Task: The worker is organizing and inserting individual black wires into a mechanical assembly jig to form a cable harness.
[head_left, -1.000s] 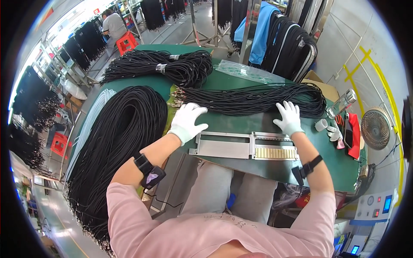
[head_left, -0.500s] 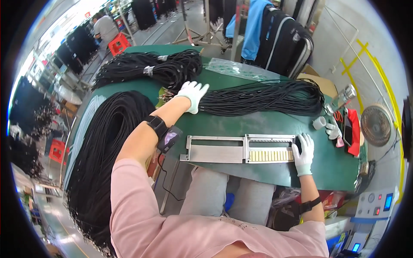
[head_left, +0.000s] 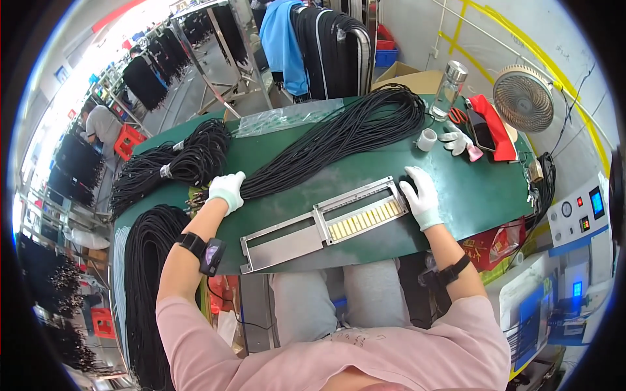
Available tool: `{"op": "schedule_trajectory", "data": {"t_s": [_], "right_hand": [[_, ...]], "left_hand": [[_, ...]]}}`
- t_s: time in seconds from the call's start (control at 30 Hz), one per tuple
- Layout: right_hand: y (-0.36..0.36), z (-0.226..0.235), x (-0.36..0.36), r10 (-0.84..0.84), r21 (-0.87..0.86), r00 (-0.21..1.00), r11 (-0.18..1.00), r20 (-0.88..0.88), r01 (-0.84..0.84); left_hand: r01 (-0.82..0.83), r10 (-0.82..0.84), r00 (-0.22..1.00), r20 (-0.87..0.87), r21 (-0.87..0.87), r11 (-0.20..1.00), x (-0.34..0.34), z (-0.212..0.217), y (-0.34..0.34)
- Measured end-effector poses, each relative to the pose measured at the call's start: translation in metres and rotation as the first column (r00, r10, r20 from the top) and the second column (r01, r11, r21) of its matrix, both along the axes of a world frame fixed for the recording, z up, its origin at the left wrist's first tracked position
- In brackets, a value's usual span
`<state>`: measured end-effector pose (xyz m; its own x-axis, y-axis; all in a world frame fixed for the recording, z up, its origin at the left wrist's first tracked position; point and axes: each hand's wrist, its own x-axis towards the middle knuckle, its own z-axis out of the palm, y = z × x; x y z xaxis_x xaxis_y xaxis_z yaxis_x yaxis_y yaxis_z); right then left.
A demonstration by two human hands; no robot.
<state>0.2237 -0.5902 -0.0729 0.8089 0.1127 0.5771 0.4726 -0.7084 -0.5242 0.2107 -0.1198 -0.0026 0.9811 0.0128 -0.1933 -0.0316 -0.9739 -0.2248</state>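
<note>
Gloved in white, my left hand [head_left: 226,191] closes on the left end of a long bundle of black cables [head_left: 313,146]. Exactly how many strands its fingers hold is hidden. The bundle stretches away to the back right and ends in a loop. My right hand [head_left: 422,197], also in a white glove, is open beside the right end of a metal frame fixture [head_left: 287,246], thumb near its edge. This fixture lies flat near the front of the table, with a bare metal plate on its left and a row of yellowish slots [head_left: 365,220] on its right.
More black cable coils [head_left: 195,153] lie at the back left of the green table [head_left: 469,189], and another thick bundle [head_left: 147,274] hangs off its left side. Back right are a glass bottle [head_left: 448,91], white cup [head_left: 426,139], scissors [head_left: 458,115], spare glove [head_left: 458,139] and fan [head_left: 523,98].
The view has swung to the right. My left hand has gone from spread fingers to a closed grip at the cable ends. My right hand stays by the fixture's right end.
</note>
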Motion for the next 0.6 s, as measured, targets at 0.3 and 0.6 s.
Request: {"op": "schedule_trajectory", "data": {"t_s": [0.3, 0.6], "right_hand": [[0.003, -0.005, 0.001, 0.011, 0.162, 0.997, 0.987, -0.076, 0.002], [0.001, 0.003, 0.004, 0.038, 0.065, 0.999, 0.997, -0.032, -0.036]], "left_hand": [[0.038, -0.047, 0.997, 0.068, 0.131, 0.991, -0.015, 0.056, 0.038], [0.212, -0.225, 0.974, 0.017, 0.268, 0.940, 0.000, 0.118, -0.001]]}}
